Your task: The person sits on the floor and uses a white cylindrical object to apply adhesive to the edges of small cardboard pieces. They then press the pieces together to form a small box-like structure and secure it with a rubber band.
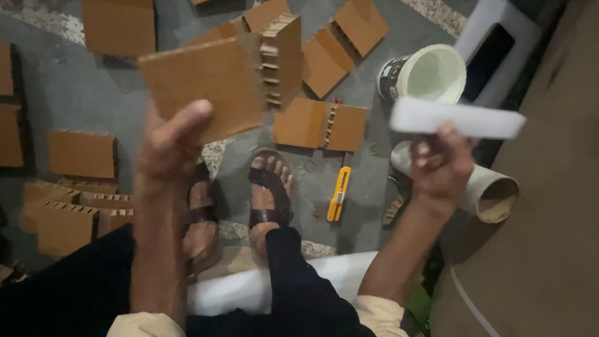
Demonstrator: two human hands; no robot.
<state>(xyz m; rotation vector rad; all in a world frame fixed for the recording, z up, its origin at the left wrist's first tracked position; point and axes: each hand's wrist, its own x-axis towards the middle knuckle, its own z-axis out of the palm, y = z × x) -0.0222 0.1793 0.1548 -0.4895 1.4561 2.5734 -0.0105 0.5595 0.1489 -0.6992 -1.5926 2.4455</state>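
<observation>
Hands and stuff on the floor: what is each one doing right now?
left hand: holding the cardboard piece up
right hand: grip closed on a white flat block
bucket: tipped on its side
yellow cutter: lying on the floor, untouched
cardboard tube: lying down

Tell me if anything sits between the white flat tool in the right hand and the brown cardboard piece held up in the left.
Nothing visible does. The left hand holds the brown notched cardboard piece up; the right hand holds the white flat rectangular tool level beside it. Only open air separates them, with the grey floor and white bucket far below.
</observation>
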